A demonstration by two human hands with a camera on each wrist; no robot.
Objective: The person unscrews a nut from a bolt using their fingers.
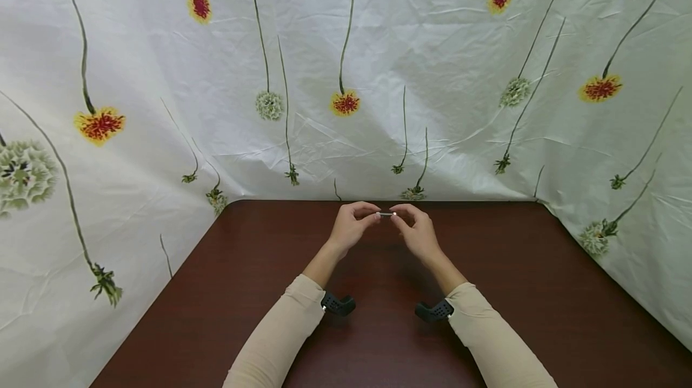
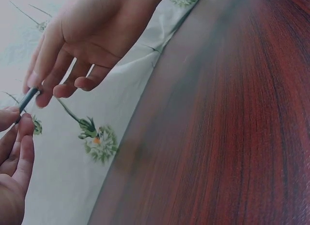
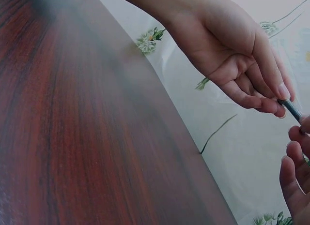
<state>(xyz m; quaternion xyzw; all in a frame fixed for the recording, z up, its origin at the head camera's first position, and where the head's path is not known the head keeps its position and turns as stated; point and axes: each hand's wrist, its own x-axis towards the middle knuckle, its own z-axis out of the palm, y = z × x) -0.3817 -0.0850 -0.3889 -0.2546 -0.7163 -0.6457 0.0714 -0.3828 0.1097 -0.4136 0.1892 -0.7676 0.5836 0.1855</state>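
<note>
A short, thin grey threaded rod (image 1: pixel 386 214), perhaps a bolt or screw, is held up between both hands over the far part of the table. My left hand (image 1: pixel 349 227) pinches its left end between thumb and fingertips. The right end is pinched by my right hand (image 1: pixel 418 234) in the same way. Screw threads show along the middle of the rod (image 2: pixel 27 100) in the left wrist view. Fingertips cover both ends, so whether it has a head cannot be seen. In the right wrist view the rod (image 3: pixel 292 110) lies slanted between the two hands.
The dark red-brown wooden table (image 1: pixel 243 292) lies below the hands. Behind it and along both sides hangs a white cloth (image 1: pixel 303 45) printed with flowers. A black band with a camera mount (image 1: pixel 337 304) sits on the left wrist, another band (image 1: pixel 434 310) on the right.
</note>
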